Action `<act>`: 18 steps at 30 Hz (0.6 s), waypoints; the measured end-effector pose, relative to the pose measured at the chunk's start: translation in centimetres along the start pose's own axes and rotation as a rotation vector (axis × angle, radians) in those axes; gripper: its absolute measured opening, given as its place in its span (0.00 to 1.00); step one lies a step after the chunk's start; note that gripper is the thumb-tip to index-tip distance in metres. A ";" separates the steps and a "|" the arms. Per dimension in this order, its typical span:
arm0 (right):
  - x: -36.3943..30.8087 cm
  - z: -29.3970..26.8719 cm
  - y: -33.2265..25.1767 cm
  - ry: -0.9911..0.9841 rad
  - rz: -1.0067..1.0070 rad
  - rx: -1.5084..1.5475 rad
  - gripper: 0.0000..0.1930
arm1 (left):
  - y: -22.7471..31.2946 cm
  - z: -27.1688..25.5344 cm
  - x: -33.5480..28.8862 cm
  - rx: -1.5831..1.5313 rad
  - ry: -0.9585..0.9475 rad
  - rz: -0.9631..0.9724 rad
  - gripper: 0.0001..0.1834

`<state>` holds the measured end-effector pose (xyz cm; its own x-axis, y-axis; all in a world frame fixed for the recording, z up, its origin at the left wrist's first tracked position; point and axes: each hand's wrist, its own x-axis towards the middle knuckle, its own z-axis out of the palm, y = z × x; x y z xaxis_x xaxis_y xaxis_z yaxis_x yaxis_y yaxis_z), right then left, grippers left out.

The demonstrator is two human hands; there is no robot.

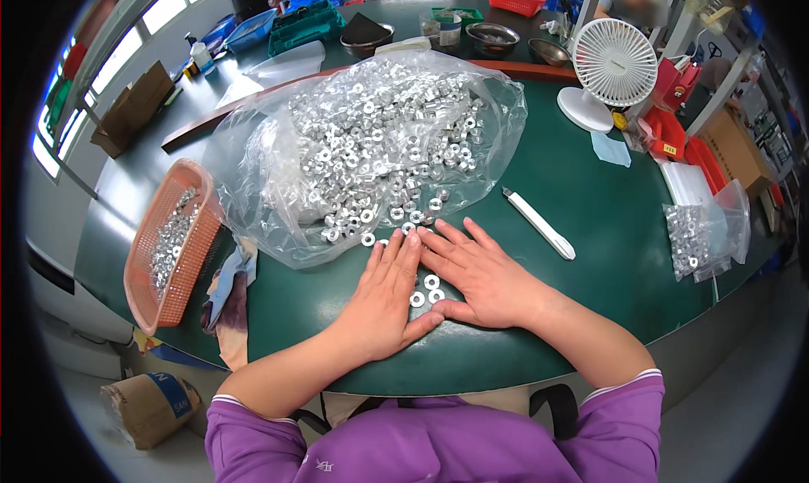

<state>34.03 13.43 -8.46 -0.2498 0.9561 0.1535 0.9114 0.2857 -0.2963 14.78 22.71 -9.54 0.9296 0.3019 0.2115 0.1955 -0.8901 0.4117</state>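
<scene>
My left hand [383,299] and my right hand [476,274] rest palm down on the green table, fingers stretched out and pointing away from me. Their fingertips and thumbs nearly meet, framing a gap. Inside that gap lie a few small silver metal rings [431,281], flat on the table. Just past my fingertips, loose rings [368,239] spill from the mouth of a large clear plastic bag [253,188]. A big heap of metal rings [379,137] fills this bag. What lies under my palms is hidden.
On the left, a pink basket [141,255] holds small metal parts, with a cloth [232,289] beside it. A white utility knife [539,224] lies right of my hands. Farther right are a white fan [615,61] and a small bag of rings [691,238]. Metal bowls [493,38] stand at the back.
</scene>
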 end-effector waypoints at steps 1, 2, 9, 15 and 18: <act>0.0 -0.1 -0.2 -0.031 -0.001 -0.063 0.39 | 0.1 -0.1 -0.1 0.023 -0.006 -0.024 0.49; -0.1 -0.1 0.0 -0.008 0.049 -0.079 0.39 | 0.0 -0.2 -0.2 0.019 -0.011 -0.025 0.49; -0.1 -0.1 1.5 0.044 0.161 -0.085 0.40 | -0.6 -0.7 0.4 0.136 -0.051 -0.102 0.44; -0.1 0.2 0.9 -0.018 0.035 -0.034 0.39 | 0.4 -1.0 0.1 0.178 -0.124 -0.012 0.40; -0.1 -0.1 1.2 0.022 0.085 -0.042 0.39 | 0.1 -0.8 -0.1 0.256 -0.098 -0.090 0.41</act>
<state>35.15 13.69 -8.70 -0.1643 0.9749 0.1504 0.9419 0.2003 -0.2696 14.49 22.91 -8.80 0.9281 0.3607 0.0920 0.3400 -0.9221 0.1847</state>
